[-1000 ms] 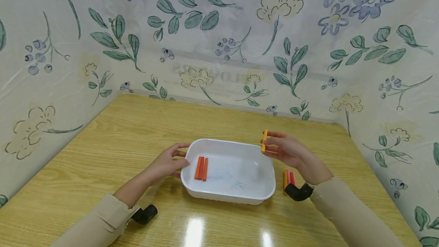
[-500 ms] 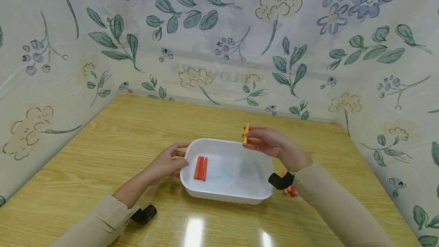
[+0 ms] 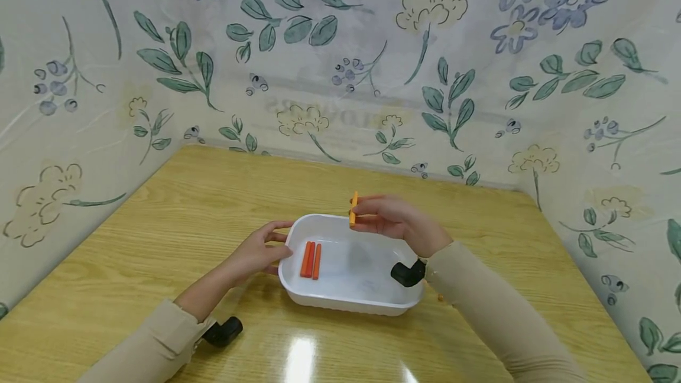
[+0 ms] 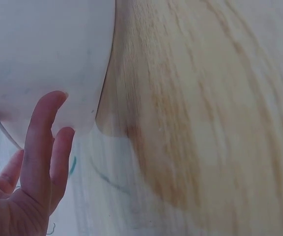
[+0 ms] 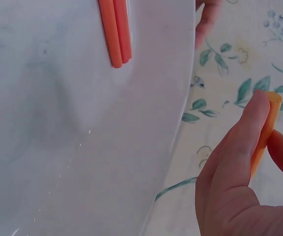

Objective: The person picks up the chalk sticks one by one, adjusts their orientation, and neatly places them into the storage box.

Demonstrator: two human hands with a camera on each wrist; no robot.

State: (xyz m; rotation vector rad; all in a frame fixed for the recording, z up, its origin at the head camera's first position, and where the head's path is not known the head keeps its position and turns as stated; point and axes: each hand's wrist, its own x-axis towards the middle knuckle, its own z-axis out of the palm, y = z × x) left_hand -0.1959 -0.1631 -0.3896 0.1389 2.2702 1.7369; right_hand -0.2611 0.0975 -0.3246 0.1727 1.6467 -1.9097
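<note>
Faint mirrored lettering (image 3: 335, 106), apparently "FLOWERS", shows on the floral backdrop (image 3: 362, 58), smaller lines (image 3: 324, 133) beneath illegible.

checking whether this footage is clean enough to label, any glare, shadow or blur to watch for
Head view: two glare patches on the near part of the table; left wrist view: dim, wood grain smeared, a darker band beside the white tray; right wrist view: dim too, tiny glints on the tray, but the orange stick in the right hand fairly clear.
</note>
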